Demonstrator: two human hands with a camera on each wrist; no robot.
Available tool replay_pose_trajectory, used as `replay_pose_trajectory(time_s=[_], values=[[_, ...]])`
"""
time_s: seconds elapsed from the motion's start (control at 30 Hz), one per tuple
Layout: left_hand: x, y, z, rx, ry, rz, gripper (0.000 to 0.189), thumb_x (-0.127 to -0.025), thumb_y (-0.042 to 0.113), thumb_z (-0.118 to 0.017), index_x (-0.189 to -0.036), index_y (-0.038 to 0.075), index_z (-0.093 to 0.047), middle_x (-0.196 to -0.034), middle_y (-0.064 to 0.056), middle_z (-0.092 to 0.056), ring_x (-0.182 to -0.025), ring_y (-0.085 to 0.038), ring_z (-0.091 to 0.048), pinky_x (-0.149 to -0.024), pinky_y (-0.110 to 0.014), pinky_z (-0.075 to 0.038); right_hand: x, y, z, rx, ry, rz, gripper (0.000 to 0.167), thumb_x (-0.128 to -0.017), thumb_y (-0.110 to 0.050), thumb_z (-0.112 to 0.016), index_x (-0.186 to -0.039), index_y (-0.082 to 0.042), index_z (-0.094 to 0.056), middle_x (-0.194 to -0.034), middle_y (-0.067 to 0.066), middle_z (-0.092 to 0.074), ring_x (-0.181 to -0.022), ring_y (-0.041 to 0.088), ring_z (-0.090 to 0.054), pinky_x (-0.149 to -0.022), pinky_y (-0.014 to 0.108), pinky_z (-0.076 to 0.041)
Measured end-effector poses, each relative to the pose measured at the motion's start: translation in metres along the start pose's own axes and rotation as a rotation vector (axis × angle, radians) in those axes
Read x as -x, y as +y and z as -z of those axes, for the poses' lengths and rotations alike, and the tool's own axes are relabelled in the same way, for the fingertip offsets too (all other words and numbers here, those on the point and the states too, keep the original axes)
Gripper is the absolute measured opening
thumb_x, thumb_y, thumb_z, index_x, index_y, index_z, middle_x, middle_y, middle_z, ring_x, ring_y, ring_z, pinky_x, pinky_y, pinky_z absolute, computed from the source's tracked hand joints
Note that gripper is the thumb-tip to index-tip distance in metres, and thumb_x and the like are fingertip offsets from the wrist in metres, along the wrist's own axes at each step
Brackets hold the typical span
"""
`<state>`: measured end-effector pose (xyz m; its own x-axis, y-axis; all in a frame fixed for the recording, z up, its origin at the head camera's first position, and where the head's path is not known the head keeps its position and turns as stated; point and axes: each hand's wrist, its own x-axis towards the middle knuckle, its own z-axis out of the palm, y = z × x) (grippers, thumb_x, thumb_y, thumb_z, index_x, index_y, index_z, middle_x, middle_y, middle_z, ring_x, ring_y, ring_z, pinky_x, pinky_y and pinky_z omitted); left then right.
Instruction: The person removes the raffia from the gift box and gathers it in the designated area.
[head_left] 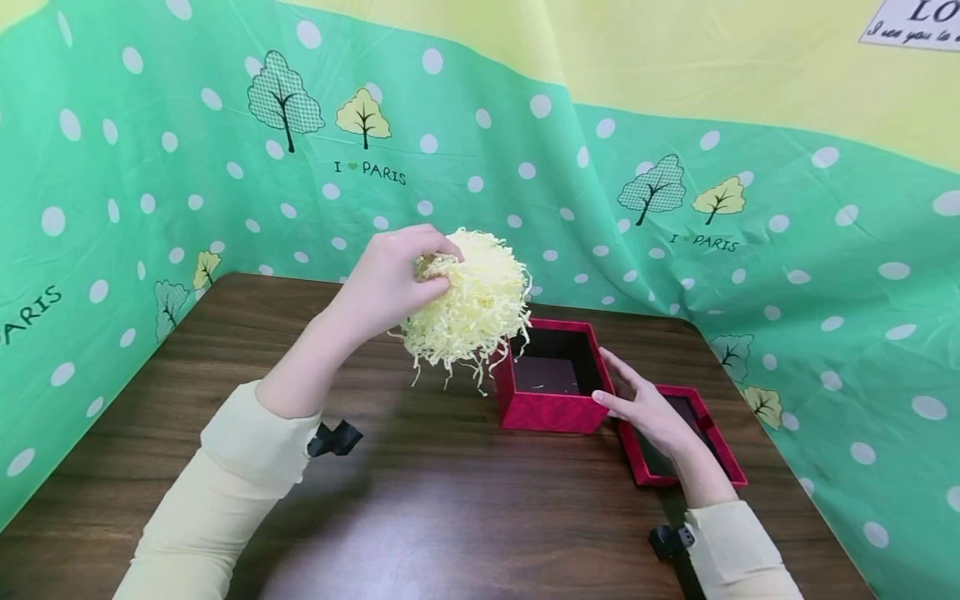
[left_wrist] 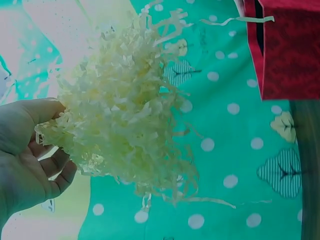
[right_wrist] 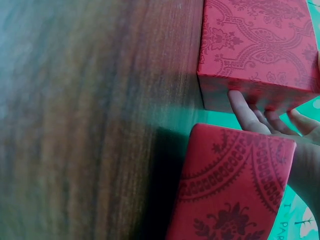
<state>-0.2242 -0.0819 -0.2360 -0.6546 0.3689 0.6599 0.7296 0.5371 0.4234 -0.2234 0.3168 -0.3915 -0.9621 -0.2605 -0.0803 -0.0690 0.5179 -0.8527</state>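
My left hand (head_left: 397,279) pinches a fluffy clump of pale yellow shredded paper (head_left: 480,300) in the air, left of and above an open red box (head_left: 555,412). Loose strands dangle from the clump's underside. In the left wrist view the thumb and fingers (left_wrist: 64,180) hold one end of it. My right hand (head_left: 648,412) rests against the right side of the box, its fairly straight fingers (right_wrist: 242,110) touching that wall and the thumb by the near corner. The box has a dark inside with a few pale shreds on its floor.
A red lid (head_left: 723,450) lies inside up on the brown wooden table (head_left: 420,517), right of the box and under the right forearm. Green and yellow patterned cloth (head_left: 480,167) hangs behind and beside the table. Each wrist carries a small black device (head_left: 335,438).
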Motion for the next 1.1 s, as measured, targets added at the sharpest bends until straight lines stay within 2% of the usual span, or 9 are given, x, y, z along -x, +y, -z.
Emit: replay_pose_trajectory(time_s=[0.1, 0.33, 0.5, 0.73, 1.03, 1.1], values=[[0.004, -0.005, 0.007, -0.039, -0.003, -0.008, 0.021, -0.078, -0.001, -0.062, -0.097, 0.008, -0.069, -0.097, -0.003, -0.069, -0.096, -0.019, -0.062, -0.087, -0.034, -0.048, 0.000, 0.000, 0.000, -0.006, -0.002, 0.001, 0.077, -0.090, -0.033, -0.063, -0.151, -0.032, -0.016, -0.157, 0.008, -0.015, -0.138, 0.039, -0.025, -0.095, 0.053, -0.045], [0.014, -0.019, 0.017, -0.119, -0.034, 0.021, 0.021, -0.078, 0.001, -0.065, -0.098, 0.008, -0.069, -0.099, -0.004, -0.069, -0.094, -0.021, -0.063, -0.088, -0.040, -0.044, 0.000, 0.001, 0.001, -0.005, 0.001, -0.001, 0.077, -0.089, -0.033, -0.063, -0.151, -0.033, -0.017, -0.157, 0.008, -0.015, -0.138, 0.038, -0.024, -0.095, 0.052, -0.045], [0.022, -0.031, 0.021, -0.141, -0.032, 0.033, 0.023, -0.077, -0.001, -0.063, -0.097, 0.008, -0.069, -0.098, -0.005, -0.069, -0.089, -0.023, -0.063, -0.090, -0.045, -0.041, 0.000, 0.001, 0.001, 0.001, 0.000, -0.003, 0.078, -0.089, -0.034, -0.063, -0.151, -0.033, -0.016, -0.157, 0.008, -0.015, -0.138, 0.038, -0.023, -0.094, 0.052, -0.046], [0.031, -0.048, 0.025, -0.161, -0.050, 0.043, 0.022, -0.078, 0.000, -0.063, -0.097, 0.008, -0.069, -0.098, -0.005, -0.069, -0.096, -0.025, -0.063, -0.089, -0.043, -0.041, 0.000, 0.000, 0.002, -0.002, -0.001, 0.001, 0.078, -0.089, -0.034, -0.063, -0.151, -0.033, -0.016, -0.157, 0.009, -0.016, -0.138, 0.037, -0.024, -0.094, 0.051, -0.046], [0.042, -0.076, 0.031, -0.230, -0.132, 0.064, 0.022, -0.077, 0.003, -0.066, -0.099, 0.008, -0.069, -0.098, -0.006, -0.070, -0.073, -0.021, -0.055, -0.085, -0.047, -0.041, 0.000, 0.000, 0.002, -0.002, -0.003, 0.003, 0.077, -0.089, -0.033, -0.063, -0.151, -0.032, -0.017, -0.157, 0.009, -0.014, -0.139, 0.037, -0.021, -0.095, 0.052, -0.045], [0.044, -0.081, 0.034, -0.241, -0.141, 0.057, 0.022, -0.077, 0.003, -0.067, -0.098, 0.008, -0.069, -0.096, -0.006, -0.070, -0.075, -0.022, -0.060, -0.087, -0.048, -0.042, 0.000, 0.000, 0.001, 0.003, 0.000, 0.004, 0.078, -0.089, -0.035, -0.064, -0.151, -0.032, -0.017, -0.157, 0.009, -0.015, -0.139, 0.037, -0.021, -0.094, 0.052, -0.046]])
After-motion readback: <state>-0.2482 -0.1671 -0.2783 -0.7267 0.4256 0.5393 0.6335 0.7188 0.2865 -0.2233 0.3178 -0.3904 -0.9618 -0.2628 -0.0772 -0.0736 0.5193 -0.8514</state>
